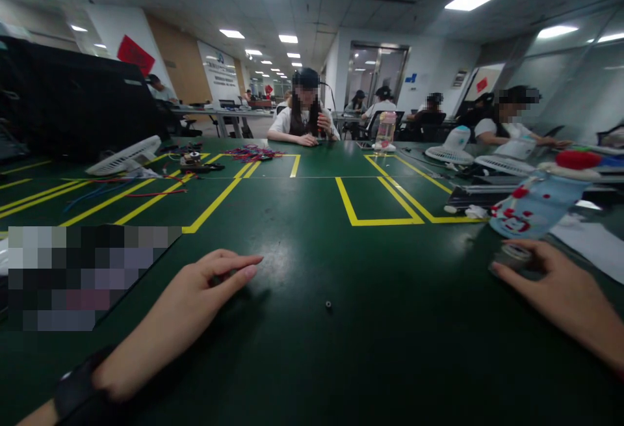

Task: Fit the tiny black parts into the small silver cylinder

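My left hand point(209, 286) hovers low over the green table, with thumb and index finger stretched out and apart and nothing seen between them. My right hand point(556, 289) is wrapped round a short grey cylinder point(515, 255) with a metallic-looking top; its exact kind is not clear. A tiny dark ring-shaped piece point(328, 305) lies on the table between my hands. Just behind the right hand stands a light blue bottle point(541, 198) with red decorations and a red top.
White fans point(124, 157) and loose wires point(256, 153) lie on the left and far side. A clear bottle point(386, 128) stands farther back. White paper point(595, 244) is at the right. A person point(307, 114) sits opposite, others beyond. Yellow tape point(387, 222) marks the tabletop.
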`<state>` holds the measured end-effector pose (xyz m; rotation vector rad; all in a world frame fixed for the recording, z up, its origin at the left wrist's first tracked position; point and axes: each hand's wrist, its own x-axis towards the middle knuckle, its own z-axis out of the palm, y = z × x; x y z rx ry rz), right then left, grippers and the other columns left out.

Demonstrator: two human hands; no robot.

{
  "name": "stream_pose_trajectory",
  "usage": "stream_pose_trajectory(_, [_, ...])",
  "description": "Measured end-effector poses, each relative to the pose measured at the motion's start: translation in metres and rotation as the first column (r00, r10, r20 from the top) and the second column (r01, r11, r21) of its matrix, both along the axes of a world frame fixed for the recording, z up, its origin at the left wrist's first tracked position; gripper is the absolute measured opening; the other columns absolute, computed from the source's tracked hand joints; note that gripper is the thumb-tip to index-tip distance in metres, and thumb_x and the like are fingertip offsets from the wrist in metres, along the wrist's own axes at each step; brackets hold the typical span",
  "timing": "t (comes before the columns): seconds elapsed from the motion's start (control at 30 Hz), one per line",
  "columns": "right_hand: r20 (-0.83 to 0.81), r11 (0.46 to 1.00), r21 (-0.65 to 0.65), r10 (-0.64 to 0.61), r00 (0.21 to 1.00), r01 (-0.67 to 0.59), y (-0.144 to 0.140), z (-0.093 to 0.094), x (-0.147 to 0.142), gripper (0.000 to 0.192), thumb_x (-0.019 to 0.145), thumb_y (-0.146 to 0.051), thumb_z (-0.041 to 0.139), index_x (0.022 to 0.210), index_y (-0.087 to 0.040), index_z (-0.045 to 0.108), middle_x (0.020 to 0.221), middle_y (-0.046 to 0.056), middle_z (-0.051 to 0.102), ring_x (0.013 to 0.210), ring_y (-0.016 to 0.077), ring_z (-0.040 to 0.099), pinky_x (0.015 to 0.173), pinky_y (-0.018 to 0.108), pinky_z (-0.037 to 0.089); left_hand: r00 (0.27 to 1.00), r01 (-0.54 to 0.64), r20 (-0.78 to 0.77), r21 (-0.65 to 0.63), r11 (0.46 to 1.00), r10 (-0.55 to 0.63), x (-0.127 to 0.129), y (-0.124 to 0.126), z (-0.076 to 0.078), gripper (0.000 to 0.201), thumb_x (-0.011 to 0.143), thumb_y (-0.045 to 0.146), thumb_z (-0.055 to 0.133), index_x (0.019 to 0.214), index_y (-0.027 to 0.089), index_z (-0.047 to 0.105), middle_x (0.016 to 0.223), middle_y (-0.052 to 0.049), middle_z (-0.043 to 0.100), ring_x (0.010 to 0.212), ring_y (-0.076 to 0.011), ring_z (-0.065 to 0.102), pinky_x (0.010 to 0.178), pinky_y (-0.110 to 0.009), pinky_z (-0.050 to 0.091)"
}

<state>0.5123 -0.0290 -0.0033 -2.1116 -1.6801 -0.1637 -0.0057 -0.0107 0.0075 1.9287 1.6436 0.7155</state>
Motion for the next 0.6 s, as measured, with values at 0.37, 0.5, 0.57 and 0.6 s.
stream_pose_trajectory(0.37, [0.178,0.766,-0.009,0.633,0.753,-0.642,-0.009,0.008,-0.168,0.041,0.085,-0.045,0.050,0.123,-0.032,0.050,0.126,0.003,0.051,0.114,0.0217,0.045,0.091,0.041,0.035,1.000,0.005,0.008,-0.058,0.998,-0.005,0.006,0.003,-0.003,0.038,0.083,0.056,0.051,0.106,0.031,0.068,0.108,-0.002,0.066,0.102,-0.0254,0.060,0.086,-0.036,0.044])
stream_pose_trajectory(0.5, [-0.054,0.624,-0.090,0.775,0.629,-0.776,-0.005,0.006,-0.238,0.024,0.087,-0.042,0.049,0.106,-0.035,0.061,0.107,-0.002,0.060,0.099,0.0165,0.049,0.084,0.036,0.034,1.000,-0.005,-0.018,-0.049,0.999,0.004,0.001,0.002,-0.008,0.037,0.082,0.056,0.052,0.104,0.031,0.068,0.108,-0.002,0.066,0.102,-0.0254,0.059,0.087,-0.036,0.044])
stream_pose_trajectory(0.57, [-0.066,0.630,-0.070,0.771,0.634,-0.774,0.000,0.011,-0.238,0.020,0.090,-0.036,0.045,0.095,-0.030,0.063,0.096,-0.002,0.062,0.091,0.0136,0.051,0.082,0.034,0.032,1.000,0.001,-0.014,-0.047,0.999,-0.001,-0.001,0.001,-0.009,0.036,0.083,0.055,0.051,0.104,0.031,0.067,0.108,-0.001,0.065,0.102,-0.0247,0.059,0.087,-0.036,0.043])
stream_pose_trajectory(0.6, [-0.045,0.659,-0.045,0.750,0.660,-0.751,0.003,0.016,-0.229,0.020,0.090,-0.034,0.044,0.094,-0.028,0.063,0.095,-0.001,0.062,0.090,0.0131,0.051,0.082,0.033,0.032,1.000,0.001,-0.010,-0.052,0.999,-0.002,-0.001,0.001,-0.009,0.036,0.083,0.055,0.051,0.104,0.031,0.067,0.108,-0.001,0.065,0.102,-0.0243,0.059,0.087,-0.036,0.043])
